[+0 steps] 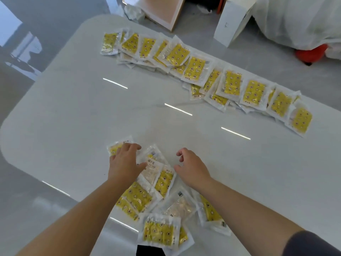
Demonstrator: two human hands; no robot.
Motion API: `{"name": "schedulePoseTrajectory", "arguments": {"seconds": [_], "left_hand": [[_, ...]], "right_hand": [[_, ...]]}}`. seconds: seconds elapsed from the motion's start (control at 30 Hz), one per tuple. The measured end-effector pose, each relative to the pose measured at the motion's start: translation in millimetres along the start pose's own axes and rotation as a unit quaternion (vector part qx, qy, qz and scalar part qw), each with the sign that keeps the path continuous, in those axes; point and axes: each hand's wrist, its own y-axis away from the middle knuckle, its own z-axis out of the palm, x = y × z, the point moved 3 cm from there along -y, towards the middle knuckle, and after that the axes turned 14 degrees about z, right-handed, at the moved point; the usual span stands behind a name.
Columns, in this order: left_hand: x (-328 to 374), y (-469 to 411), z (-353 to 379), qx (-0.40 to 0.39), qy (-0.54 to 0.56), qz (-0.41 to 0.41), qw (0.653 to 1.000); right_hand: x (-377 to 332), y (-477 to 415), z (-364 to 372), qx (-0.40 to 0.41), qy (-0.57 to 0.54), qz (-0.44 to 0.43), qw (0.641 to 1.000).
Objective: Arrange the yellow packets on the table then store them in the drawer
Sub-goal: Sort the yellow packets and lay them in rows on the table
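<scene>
Near the front edge of the desk (pixel 73 117), the left hand (pixel 125 161) lies on a loose heap of yellow packets (pixel 138 196). Its fingers are bent over one packet at the heap's far left end and its thumb is against a pale packet (pixel 153 161); whether it pinches either one I cannot tell. Just beside it, the right hand (pixel 191 168) is held over the desk with fingers loosely curled, holding nothing, its thumb close to the heap. The heap spreads under both forearms back to the front edge, with packets overlapping at odd angles, some yellow side up, some pale. Well apart, along the far edge, a long row of packets (pixel 195 69) runs from the far left corner toward the right edge, overlapping one another. Beyond the desk, on the floor, are a white box (pixel 232 21) and a plastic-covered bulk (pixel 304 19).
</scene>
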Motion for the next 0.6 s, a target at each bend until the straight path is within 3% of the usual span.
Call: {"name": "schedulePoseTrajectory", "arguments": {"seconds": [0.17,0.27,0.4,0.6], "left_hand": [[-14,23,16,-0.042,-0.052,0.002,0.998],[-6,25,28,-0.036,-0.098,0.014,0.994],[10,23,45,-0.037,-0.142,0.026,0.989],[14,26,49,-0.046,-0.158,0.028,0.986]], "right_hand": [[-14,9,30,-0.035,0.041,0.025,0.998],[-23,2,37,0.029,0.065,0.055,0.996],[-37,-13,44,0.033,0.026,0.104,0.994],[-45,-25,48,-0.019,-0.053,0.105,0.993]]}}
